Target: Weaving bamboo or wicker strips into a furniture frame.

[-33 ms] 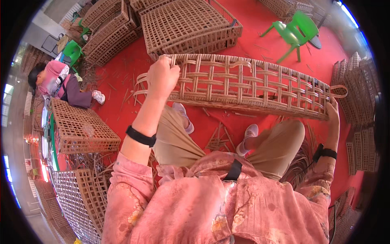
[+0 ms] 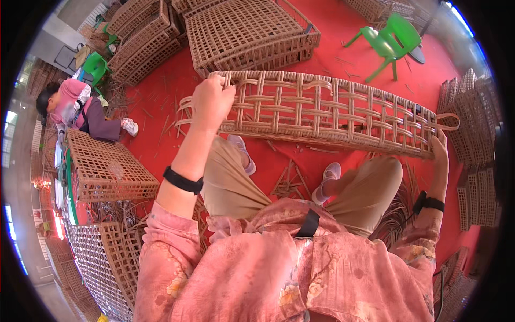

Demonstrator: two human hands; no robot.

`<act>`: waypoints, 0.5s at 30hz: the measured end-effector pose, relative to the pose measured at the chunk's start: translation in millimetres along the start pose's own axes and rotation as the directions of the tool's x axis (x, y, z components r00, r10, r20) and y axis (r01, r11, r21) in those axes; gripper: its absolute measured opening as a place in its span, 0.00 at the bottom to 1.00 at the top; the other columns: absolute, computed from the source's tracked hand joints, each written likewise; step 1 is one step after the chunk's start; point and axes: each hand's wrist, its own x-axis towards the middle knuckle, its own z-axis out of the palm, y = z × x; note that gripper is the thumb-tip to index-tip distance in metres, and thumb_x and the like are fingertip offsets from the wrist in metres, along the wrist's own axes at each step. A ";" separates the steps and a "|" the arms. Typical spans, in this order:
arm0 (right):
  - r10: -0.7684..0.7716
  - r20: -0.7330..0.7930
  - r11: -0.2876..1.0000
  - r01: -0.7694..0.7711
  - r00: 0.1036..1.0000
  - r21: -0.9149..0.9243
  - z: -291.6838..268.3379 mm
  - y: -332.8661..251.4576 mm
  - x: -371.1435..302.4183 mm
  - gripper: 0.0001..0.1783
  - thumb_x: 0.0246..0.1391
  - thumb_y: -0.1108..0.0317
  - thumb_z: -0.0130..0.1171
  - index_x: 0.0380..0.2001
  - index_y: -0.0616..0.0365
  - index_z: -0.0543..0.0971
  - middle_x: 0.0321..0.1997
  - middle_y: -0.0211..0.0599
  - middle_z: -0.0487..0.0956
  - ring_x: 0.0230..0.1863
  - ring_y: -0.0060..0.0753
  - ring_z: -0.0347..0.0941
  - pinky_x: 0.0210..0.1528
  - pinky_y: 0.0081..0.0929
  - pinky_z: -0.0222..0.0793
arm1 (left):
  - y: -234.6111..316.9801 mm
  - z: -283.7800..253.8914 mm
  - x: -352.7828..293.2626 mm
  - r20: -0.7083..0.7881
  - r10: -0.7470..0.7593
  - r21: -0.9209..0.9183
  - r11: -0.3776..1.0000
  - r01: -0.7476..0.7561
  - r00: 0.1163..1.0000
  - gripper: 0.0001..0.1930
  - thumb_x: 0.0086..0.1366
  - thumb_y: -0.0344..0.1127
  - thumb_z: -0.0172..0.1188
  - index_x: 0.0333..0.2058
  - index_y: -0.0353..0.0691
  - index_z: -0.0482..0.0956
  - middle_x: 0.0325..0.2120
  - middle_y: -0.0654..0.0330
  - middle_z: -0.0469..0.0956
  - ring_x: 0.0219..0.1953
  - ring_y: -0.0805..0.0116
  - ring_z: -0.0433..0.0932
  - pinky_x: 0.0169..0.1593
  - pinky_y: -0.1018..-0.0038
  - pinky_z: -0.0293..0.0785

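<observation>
Left hand [image 2: 213, 103] edged leftward, grip around rim [image 2: 295, 77] of wicker basket [image 2: 317, 111], right hand [image 2: 440, 147] seemingly holding its end, open floor [image 2: 330, 45] beyond

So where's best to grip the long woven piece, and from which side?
I'd take the long woven piece near both ends, from the wearer's side, since it's wide and its wall faces them. The left hand is at the upper left rim, the right hand at the right end. I'd avoid the slim loop sticking out there.

Left hand [image 2: 213, 102] curled, right hand [image 2: 440, 146] lower, well apart
</observation>
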 end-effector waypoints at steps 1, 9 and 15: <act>-0.021 -0.008 0.998 0.021 1.000 -0.053 1.0 2.4 0.4 0.19 0.53 0.74 0.44 0.47 0.62 0.77 0.39 0.29 0.78 0.34 0.18 0.71 0.38 0.24 0.69 | 0.0 -5.4 -3.8 0.005 -0.008 0.002 1.000 0.008 1.000 0.11 0.56 0.37 0.61 0.31 0.33 0.81 0.28 0.42 0.82 0.35 0.43 0.82 0.41 0.54 0.76; -0.039 -0.145 0.999 0.040 0.989 0.002 7.8 26.7 -5.5 0.19 0.61 0.70 0.48 0.52 0.63 0.76 0.40 0.27 0.78 0.37 0.19 0.71 0.43 0.26 0.70 | -11.2 -20.9 -0.8 0.091 -0.011 -0.082 0.996 0.018 0.996 0.11 0.62 0.37 0.59 0.34 0.37 0.85 0.29 0.47 0.83 0.36 0.44 0.82 0.42 0.58 0.77; -0.026 -0.207 1.000 0.026 0.978 -0.004 -8.6 56.0 8.0 0.23 0.62 0.66 0.51 0.59 0.61 0.75 0.47 0.30 0.79 0.45 0.22 0.73 0.49 0.27 0.69 | -11.7 -15.0 -1.7 -0.024 0.003 -0.129 0.992 -0.006 1.000 0.08 0.59 0.33 0.62 0.34 0.38 0.87 0.29 0.46 0.83 0.33 0.52 0.83 0.42 0.63 0.78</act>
